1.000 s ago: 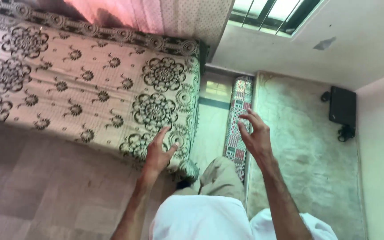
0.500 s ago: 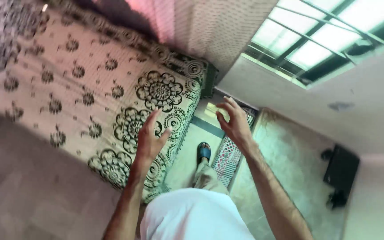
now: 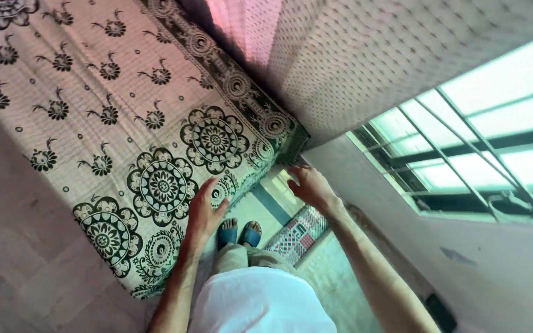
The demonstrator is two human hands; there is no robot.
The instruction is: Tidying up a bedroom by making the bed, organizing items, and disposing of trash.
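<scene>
We have stepped closer since a second ago: our open left hand [image 3: 205, 209] now rests on the patterned bedsheet [image 3: 124, 135], its corner just beyond our open, empty right hand [image 3: 311, 185].

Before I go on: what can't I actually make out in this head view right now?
- Whether the left hand presses the patterned bedspread or hovers over it: the angle does not tell.
- What the right hand's fingertips touch near the bed corner: too small.
- The patterned floor mat: partly hidden by the right forearm and legs.
- The bedspread's far side: cut off by the top and left edges.
- The dark object by the wall: cut off at the bottom edge.
</scene>
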